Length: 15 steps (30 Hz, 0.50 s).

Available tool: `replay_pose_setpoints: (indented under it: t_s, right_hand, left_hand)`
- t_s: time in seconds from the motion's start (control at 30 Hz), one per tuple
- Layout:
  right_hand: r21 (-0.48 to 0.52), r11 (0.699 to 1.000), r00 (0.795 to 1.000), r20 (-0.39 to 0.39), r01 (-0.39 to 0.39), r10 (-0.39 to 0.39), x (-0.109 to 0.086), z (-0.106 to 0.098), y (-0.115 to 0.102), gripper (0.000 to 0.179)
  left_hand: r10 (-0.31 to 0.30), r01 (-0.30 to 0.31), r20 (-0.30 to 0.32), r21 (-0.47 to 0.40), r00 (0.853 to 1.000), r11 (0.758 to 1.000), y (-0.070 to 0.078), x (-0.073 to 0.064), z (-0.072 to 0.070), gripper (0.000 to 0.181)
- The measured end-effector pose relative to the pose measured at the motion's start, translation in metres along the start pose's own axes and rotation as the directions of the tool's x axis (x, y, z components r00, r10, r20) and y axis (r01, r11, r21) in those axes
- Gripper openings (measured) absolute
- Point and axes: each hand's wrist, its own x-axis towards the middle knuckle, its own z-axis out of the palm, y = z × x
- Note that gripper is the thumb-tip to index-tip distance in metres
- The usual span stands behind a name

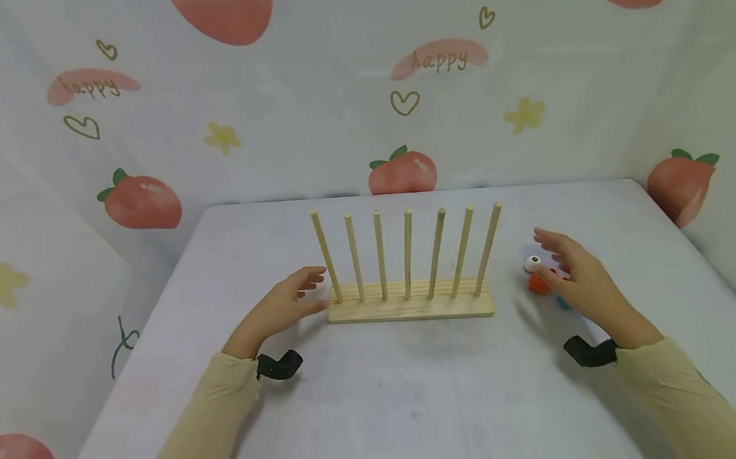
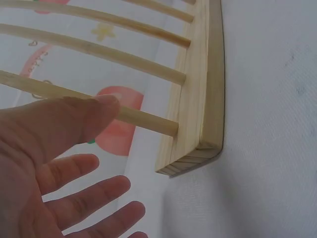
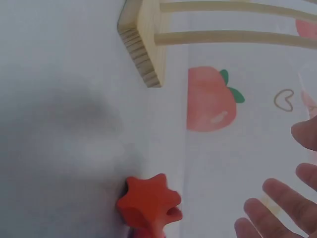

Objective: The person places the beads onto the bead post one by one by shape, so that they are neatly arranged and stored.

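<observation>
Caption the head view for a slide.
Left hand beside a seven-peg wooden rack, right hand near small colourful pieces.

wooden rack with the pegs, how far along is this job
Done: only setup, it seems; the wooden rack stands on the table, but its seven pegs are bare. In hand: nothing visibly gripped; the open left hand is by the rack's left end, the open right hand near the small coloured pieces. Remaining: probably all the placing, since those pieces lie off the rack.

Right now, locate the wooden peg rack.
Near the head view's middle, the peg rack stands between the left hand, by its left end, and the right hand.
</observation>
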Motion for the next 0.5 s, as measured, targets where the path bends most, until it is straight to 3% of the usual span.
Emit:
replay_pose_setpoints:
  t_s: [0.3,0.5]
  right_hand:
    - [0.032,0.988,0.98,0.14,-0.149,0.143,-0.005,-0.002,0.013,0.069]
    - [-0.003,0.981,0.967,0.17,-0.193,0.191,-0.006,0.0,0.018,0.069]
  left_hand:
    - [-0.003,0.003,0.002,-0.063,1.0,0.998,-0.005,0.002,0.004,0.071]
    - [-0.021,0.023,0.017,-0.113,1.0,0.993,-0.009,0.003,0.008,0.074]
